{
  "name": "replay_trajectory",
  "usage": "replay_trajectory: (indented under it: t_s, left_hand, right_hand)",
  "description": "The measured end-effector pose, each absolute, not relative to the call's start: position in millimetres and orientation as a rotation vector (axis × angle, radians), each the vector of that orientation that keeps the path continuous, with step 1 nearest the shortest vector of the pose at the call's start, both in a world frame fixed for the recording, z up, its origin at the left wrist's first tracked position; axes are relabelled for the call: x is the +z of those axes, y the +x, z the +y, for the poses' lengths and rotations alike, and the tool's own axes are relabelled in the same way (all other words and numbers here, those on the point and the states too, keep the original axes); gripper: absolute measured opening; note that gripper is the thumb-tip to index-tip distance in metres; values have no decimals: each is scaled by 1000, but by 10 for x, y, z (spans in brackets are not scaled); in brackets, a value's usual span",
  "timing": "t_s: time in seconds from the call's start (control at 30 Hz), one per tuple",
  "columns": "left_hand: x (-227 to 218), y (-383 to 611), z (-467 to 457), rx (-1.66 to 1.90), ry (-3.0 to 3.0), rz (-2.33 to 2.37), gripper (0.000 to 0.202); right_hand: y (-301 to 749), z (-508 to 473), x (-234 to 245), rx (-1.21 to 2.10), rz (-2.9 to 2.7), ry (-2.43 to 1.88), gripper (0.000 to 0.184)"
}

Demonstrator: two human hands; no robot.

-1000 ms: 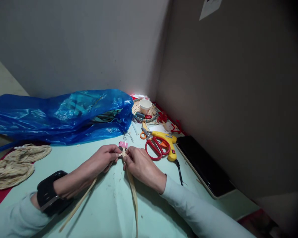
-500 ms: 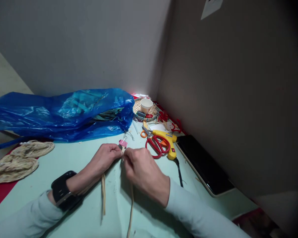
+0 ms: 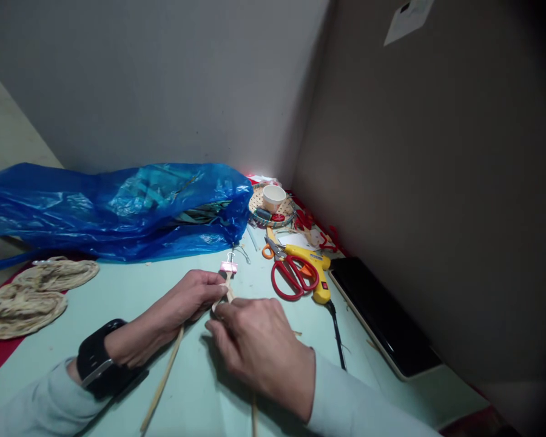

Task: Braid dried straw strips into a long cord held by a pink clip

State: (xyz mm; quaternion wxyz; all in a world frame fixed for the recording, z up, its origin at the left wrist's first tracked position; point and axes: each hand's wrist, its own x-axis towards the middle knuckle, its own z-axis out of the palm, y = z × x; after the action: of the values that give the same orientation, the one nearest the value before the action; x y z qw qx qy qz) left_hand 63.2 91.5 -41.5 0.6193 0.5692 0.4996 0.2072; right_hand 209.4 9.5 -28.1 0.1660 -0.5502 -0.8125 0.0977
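Observation:
A pink binder clip [image 3: 229, 267] grips the top of a narrow pale strand of dried plant fibre [image 3: 230, 294]. Just below the clip, my left hand [image 3: 198, 297] pinches this strand between thumb and fingers. My right hand [image 3: 261, 343] is closed with curled fingers on a fibre strip lower down, near the left fingertips. One loose strip [image 3: 161, 382] trails from under my left hand toward the near edge. Another strip [image 3: 255, 416] hangs out below my right hand. The palms and part of the strips are hidden.
A blue plastic bag [image 3: 118, 212] lies along the back. Red-handled scissors [image 3: 295, 277] and a yellow glue gun [image 3: 321, 285] rest to the right, beside a dark phone or tablet [image 3: 384, 315]. A woven tray [image 3: 257, 197] holds a white cup [image 3: 273, 195]. Coiled braids [image 3: 27, 297] lie left.
My right hand has moved down and nearer to me, drawing a strip away from the clip. The left strip now slants outward. The view has shifted slightly.

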Motion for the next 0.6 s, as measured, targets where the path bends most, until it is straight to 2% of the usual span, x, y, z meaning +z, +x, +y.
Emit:
replay_trajectory:
  t_s: [0.07, 0.23, 0.3, 0.6]
  left_hand:
    - [-410, 626, 911, 473, 1313, 1138, 25]
    - [-418, 615, 913, 482, 1371, 1090, 28]
    - [-422, 618, 914, 471, 1405, 1085, 29]
    - [-441, 578, 914, 473, 1740, 1108, 31]
  right_hand:
    - [2175, 184, -212, 382, -2090, -1610, 26]
    - [2273, 426, -264, 884, -1851, -1527, 12]
    - [2255, 469, -331, 999, -1845, -1458, 14]
    - [2224, 532, -429, 888, -1757, -1509, 28]
